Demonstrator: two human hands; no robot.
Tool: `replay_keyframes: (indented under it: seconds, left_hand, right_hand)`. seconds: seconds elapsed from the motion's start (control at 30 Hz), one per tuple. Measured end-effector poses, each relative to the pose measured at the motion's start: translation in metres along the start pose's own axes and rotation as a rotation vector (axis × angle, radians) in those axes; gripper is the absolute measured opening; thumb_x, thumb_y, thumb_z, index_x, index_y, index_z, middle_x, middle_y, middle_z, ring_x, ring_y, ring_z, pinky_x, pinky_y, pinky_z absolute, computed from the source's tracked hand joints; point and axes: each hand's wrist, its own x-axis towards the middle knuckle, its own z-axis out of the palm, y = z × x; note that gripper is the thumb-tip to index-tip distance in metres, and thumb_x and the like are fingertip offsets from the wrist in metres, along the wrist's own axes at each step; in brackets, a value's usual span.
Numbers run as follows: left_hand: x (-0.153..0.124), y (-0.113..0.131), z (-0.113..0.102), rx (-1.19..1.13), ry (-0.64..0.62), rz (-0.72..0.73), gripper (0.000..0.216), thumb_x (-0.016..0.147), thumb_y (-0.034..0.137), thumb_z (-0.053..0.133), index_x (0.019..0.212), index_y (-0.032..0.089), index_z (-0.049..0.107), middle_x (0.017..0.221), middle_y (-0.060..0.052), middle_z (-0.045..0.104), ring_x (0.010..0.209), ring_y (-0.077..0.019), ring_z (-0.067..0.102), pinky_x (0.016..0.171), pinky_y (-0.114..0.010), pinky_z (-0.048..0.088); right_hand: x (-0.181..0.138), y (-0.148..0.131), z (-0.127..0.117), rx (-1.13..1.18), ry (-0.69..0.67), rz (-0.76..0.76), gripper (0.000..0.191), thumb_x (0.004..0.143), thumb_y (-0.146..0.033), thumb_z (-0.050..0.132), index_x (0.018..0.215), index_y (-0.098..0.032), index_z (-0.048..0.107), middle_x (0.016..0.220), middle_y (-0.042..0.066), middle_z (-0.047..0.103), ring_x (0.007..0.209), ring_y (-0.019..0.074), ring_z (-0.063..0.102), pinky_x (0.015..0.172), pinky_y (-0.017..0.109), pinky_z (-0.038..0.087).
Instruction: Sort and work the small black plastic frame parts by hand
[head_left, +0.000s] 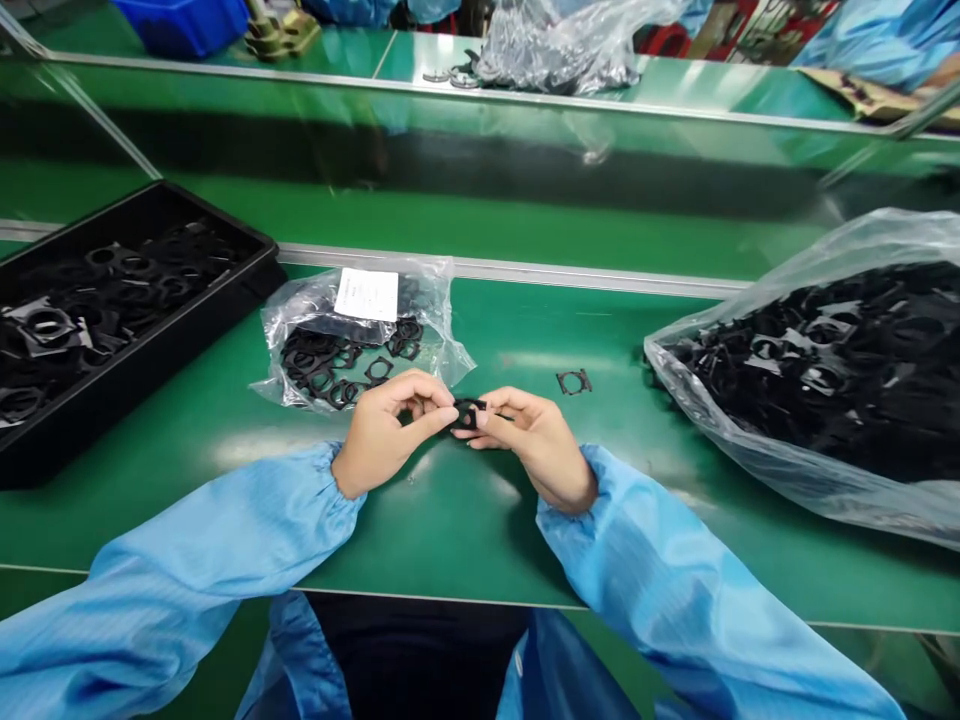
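1. Head view looks down on a green-matted workbench (450, 540), where the left hand (390, 430) and right hand (536, 445), in blue sleeves (187, 580), meet just in front of the person.
2. Both hands are pinched closed, pressing from opposite sides on a small black square gasket (469, 414) with a round hole.
3. The gasket sits midway between the hands, held above the mat. Its flat shape runs roughly left to right, and neither hand is clearly nearer. Its exact tilt is hard to tell.
4. A loose gasket (574, 381) lies on the mat beyond the right hand. Beyond the left hand are an open plastic bag (442, 335) of gaskets and a black tray (255, 262). A larger, fuller bag (847, 250) lies well to the right.
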Motion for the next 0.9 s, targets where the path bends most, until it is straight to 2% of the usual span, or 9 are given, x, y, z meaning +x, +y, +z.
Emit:
replay_keyframes:
  seconds: [0.1,0.27,0.6,0.9]
  left_hand:
    - [-0.0002,0.0005,-0.0027,0.102,0.013,0.080,0.018,0.087,0.034,0.077,0.078,0.020,0.073,0.088,-0.006,0.067,0.078,-0.0159,0.063,0.064,-0.028,0.051]
    - [-0.0023,-0.0012,-0.0064,0.164,-0.015,0.096,0.016,0.090,0.033,0.074,0.080,0.020,0.073,0.092,-0.006,0.065,0.092,-0.0190,0.064,0.085,-0.033,0.055]
    - [-0.0036,0.0032,-0.0070,0.230,-0.019,0.183,0.014,0.092,0.027,0.071,0.080,0.021,0.069,0.087,-0.004,0.066,0.088,-0.0178,0.064,0.077,-0.031,0.054]
    - [-0.0054,0.0025,-0.0073,0.231,-0.030,0.171,0.013,0.092,0.024,0.071,0.081,0.020,0.067,0.087,-0.004,0.065,0.087,-0.0170,0.063,0.073,-0.029,0.054]
  right_hand:
    - [-0.0009,0.0011,-0.0003,0.003,-0.051,0.008,0.032,0.069,-0.042,0.092,0.085,-0.018,0.076,0.084,0.003,0.079,0.078,0.0170,0.079,0.072,0.025,0.062]
    - [-0.0012,0.0026,-0.0005,-0.010,-0.095,-0.006,0.028,0.072,-0.041,0.091,0.084,-0.020,0.078,0.086,0.003,0.079,0.082,0.0182,0.079,0.077,0.029,0.062]
    - [-0.0025,0.0035,0.0025,-0.027,-0.108,-0.027,0.025,0.075,-0.041,0.089,0.086,-0.020,0.079,0.087,0.003,0.080,0.080,0.0177,0.078,0.076,0.029,0.062]
    - [-0.0027,0.0036,0.0015,-0.023,-0.119,-0.042,0.026,0.073,-0.038,0.090,0.086,-0.021,0.076,0.087,0.002,0.078,0.080,0.0184,0.077,0.080,0.032,0.061]
